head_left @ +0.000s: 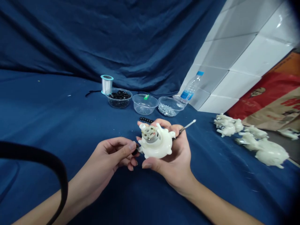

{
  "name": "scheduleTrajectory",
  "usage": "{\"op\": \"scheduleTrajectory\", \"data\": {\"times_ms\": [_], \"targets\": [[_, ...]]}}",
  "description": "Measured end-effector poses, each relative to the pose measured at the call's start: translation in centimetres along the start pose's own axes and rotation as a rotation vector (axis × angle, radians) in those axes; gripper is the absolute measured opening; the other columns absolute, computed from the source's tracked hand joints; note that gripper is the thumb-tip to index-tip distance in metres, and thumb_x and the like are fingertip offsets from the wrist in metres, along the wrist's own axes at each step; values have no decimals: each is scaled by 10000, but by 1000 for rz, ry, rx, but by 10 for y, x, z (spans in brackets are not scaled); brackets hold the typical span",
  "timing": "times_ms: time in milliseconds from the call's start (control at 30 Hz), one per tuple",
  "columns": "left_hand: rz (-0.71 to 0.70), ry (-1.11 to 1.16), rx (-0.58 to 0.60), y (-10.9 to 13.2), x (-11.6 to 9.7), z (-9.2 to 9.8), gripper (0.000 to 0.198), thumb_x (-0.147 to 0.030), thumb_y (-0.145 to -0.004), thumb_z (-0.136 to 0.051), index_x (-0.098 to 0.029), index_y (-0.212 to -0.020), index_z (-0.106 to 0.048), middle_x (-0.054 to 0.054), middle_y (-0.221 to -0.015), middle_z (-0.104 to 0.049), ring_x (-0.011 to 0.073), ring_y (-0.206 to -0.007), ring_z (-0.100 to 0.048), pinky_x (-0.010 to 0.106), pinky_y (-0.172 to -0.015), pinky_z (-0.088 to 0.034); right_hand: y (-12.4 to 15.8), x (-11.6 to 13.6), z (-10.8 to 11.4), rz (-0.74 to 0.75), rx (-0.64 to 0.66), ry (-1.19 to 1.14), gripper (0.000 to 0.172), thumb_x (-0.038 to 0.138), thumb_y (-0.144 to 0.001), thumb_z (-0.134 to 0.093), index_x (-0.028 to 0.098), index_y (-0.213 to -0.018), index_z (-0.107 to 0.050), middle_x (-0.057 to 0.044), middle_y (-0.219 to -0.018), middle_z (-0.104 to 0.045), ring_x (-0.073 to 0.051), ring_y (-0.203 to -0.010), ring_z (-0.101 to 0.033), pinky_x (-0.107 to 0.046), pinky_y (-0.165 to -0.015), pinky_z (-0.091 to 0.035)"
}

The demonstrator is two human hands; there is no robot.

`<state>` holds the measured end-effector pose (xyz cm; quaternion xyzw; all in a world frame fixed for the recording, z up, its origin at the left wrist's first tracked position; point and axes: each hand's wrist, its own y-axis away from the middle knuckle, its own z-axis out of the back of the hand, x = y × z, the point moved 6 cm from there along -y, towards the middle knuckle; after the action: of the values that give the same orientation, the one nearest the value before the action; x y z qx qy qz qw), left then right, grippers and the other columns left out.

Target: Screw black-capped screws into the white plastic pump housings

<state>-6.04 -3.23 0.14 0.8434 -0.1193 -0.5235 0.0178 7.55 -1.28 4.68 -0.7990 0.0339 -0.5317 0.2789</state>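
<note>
Both hands are busy over the near middle of the table. The left hand (119, 153) pinches a small dark piece (135, 150) at the left edge of a white plastic part (161, 147). The right hand (175, 159) grips that white plastic part from the right, and a round motor (150, 133) sits on top of it. A screwdriver (187, 125) pokes out past the right fingers, its tip to the far right. Just past the hands is a bumpy black thing (145, 120).

Blue cloth (70, 125) covers the table, with some soft wrinkles. Farther away, three clear bowls stand in a row: the left bowl (119, 104) has black bits, the middle bowl (145, 109) looks empty, and the right bowl (178, 109) has shiny little metal bits. A spool (107, 84) stands by the left bowl, and a water bottle (191, 87) leans behind the right one.

On the right lie more white parts (269, 153), near a red and tan bag (260, 100). White boxes (246, 59) are stacked behind. A dark blue curtain (105, 40) hangs at the far side. A black strap (56, 168) curves across the near left.
</note>
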Motion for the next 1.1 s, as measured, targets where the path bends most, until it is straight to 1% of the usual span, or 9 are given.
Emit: {"op": "scheduleTrajectory", "data": {"times_ms": [100,267,367,600,733,800,867,967,1100], "targets": [[-16,2,20,0,-1,-2,198,-351,-786,-778,-171,-723,-726,-12,-671,-686,60,-581,-604,124,-541,-487,-1,-1,-1,-2,-4,38,716,102,-561,-898,294,-909,-303,-1,-1165,-440,-314,-1227,-579,-480,-973,-575],[-9,12,51,0,1,-3,165,-328,-787,-782,-175,-749,-732,-14,-663,-700,63,-583,-618,128,-557,-500,-1,1,-3,7,19,105,723,163,-581,-910,299,-915,-283,-19,-1177,-419,-311,-1236,-570,-448,-937,-604],[5,14,73,-1,2,-4,144,-311,-798,-774,-177,-771,-732,-13,-661,-705,62,-589,-625,127,-577,-506,-1,2,-4,21,28,129,716,178,-602,-905,300,-921,-275,-23,-1179,-410,-317,-1246,-562,-469,-949,-598],[54,92,115,0,4,-6,98,-244,-788,-786,-170,-851,-772,16,-800,-762,87,-706,-690,141,-682,-548,4,6,-6,89,66,149,711,47,-593,-881,294,-954,-321,-24,-1170,-420,-323,-1245,-554,-475,-942,-593],[65,192,159,-1,8,-5,33,-196,-781,-783,-182,-811,-782,2,-711,-749,74,-665,-675,129,-655,-532,5,6,-9,131,97,146,734,-3,-556,-886,284,-945,-334,-16,-1173,-441,-328,-1241,-559,-518,-1006,-541],[79,237,177,-1,11,-5,68,-171,-774,-781,-182,-842,-785,1,-701,-742,69,-650,-659,133,-657,-527,6,6,-9,137,107,147,730,-31,-555,-874,281,-948,-343,-16,-1185,-442,-330,-1241,-560,-517,-1012,-534],[103,267,176,-1,14,-5,101,-160,-754,-788,-155,-855,-781,6,-691,-730,68,-630,-641,141,-646,-523,7,6,-10,133,118,144,720,-53,-565,-855,279,-956,-350,-17,-1190,-443,-333,-1243,-560,-516,-1006,-538],[152,298,163,-1,16,-6,101,-141,-698,-804,-106,-784,-764,12,-641,-698,66,-575,-605,146,-584,-501,8,6,-12,129,136,135,707,-52,-578,-844,280,-970,-359,-19,-1205,-436,-345,-1252,-551,-537,-1000,-536],[167,323,145,1,17,-7,107,-133,-642,-819,-104,-710,-742,8,-595,-665,67,-532,-569,156,-540,-470,8,6,-13,140,156,141,690,-8,-592,-859,281,-975,-363,-18,-1203,-439,-342,-1244,-556,-561,-1020,-513]]}}
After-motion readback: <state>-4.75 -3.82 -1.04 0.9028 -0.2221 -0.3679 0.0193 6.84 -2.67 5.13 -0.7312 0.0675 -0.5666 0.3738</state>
